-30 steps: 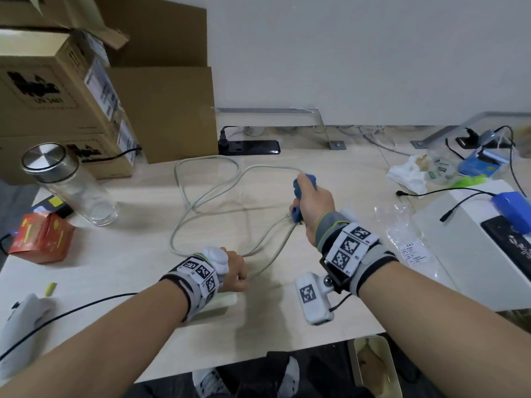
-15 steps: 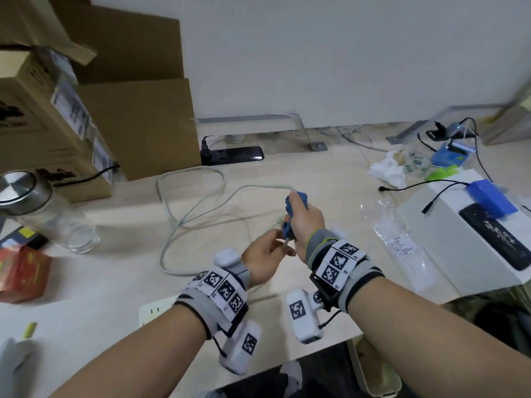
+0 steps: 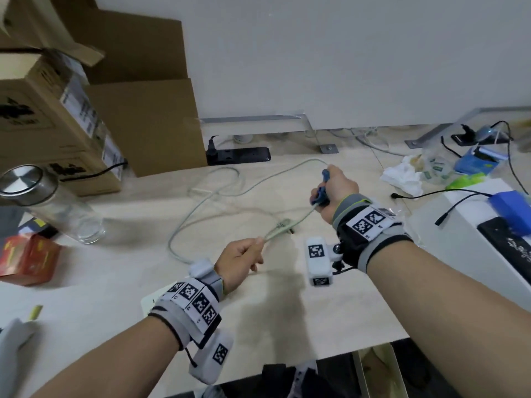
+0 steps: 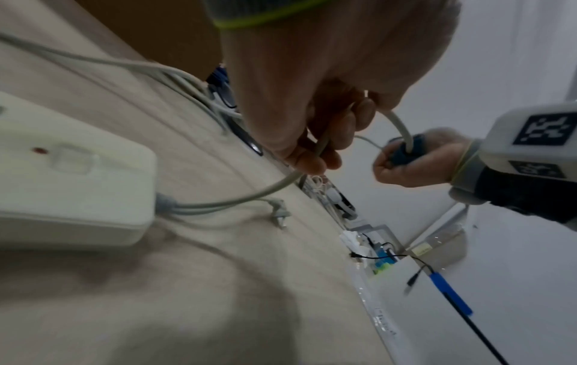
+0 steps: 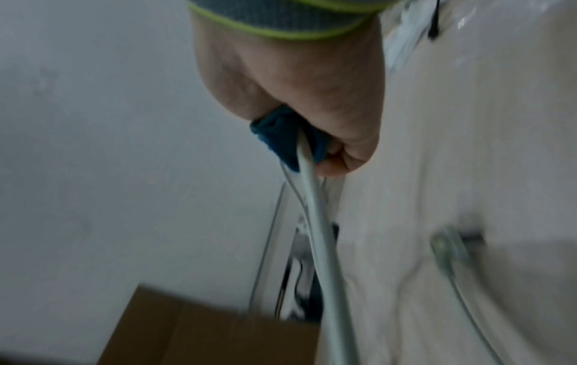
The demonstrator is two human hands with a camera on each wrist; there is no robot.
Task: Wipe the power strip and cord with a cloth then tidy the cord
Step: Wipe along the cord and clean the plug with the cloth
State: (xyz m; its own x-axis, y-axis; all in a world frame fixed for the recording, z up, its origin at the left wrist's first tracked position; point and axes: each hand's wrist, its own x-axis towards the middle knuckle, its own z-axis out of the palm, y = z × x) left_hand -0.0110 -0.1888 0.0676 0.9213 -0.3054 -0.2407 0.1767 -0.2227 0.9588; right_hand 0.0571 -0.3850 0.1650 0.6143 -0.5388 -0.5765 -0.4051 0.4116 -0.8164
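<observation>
A pale grey cord [image 3: 201, 202] lies in loose loops on the light wooden table [image 3: 273, 311]. My left hand [image 3: 244, 259] pinches the cord [image 4: 321, 145] near the white power strip [image 4: 71, 172], which is mostly hidden under my left wrist in the head view. My right hand [image 3: 333, 193] is raised above the table, gripping a blue cloth [image 3: 320, 193] wrapped around the cord [image 5: 312, 197]. The blue cloth [image 5: 281, 138] shows under my fist. The cord runs taut between both hands. Its plug [image 4: 61, 214] lies on the table.
Cardboard boxes [image 3: 86, 110] stand at the back left beside a glass jar [image 3: 48, 205] and a red box [image 3: 26, 259]. A black power strip [image 3: 238, 155] lies by the wall. At right are a white box [image 3: 465, 239] with cables, a blue item [image 3: 511, 208] and crumpled tissue [image 3: 402, 176].
My left hand has left the power strip, risen and taken hold of the cord. My right hand has slid the cloth along the cord, further from the left hand.
</observation>
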